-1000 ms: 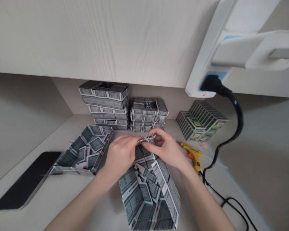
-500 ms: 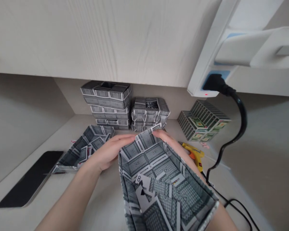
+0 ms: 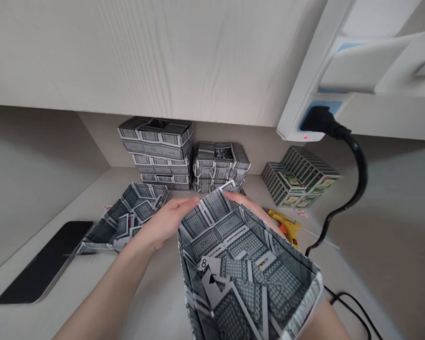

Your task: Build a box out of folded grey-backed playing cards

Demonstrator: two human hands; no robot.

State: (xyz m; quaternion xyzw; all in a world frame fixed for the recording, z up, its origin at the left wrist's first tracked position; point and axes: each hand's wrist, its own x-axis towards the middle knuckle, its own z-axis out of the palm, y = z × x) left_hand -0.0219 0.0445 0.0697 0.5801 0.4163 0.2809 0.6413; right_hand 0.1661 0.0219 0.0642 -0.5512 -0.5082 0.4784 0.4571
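A long open box made of playing cards is held tilted in front of me, its inside facing me. Loose cards lie in it, among them an eight of spades. My left hand grips the far left corner, thumb at the rim. Along the right side, my right hand reaches behind the wall, thumb over the far rim; its other fingers are hidden. To the left, a second open card box with loose cards rests on the desk.
Stacked card boxes and a smaller stack stand at the back. Right of them are packs of cards and a yellow glue gun. A black phone-like slab lies left. A black cable hangs from a power strip.
The held box has shifted slightly to the right and turned a little, with both hands keeping their hold. Everything on the desk stays put.
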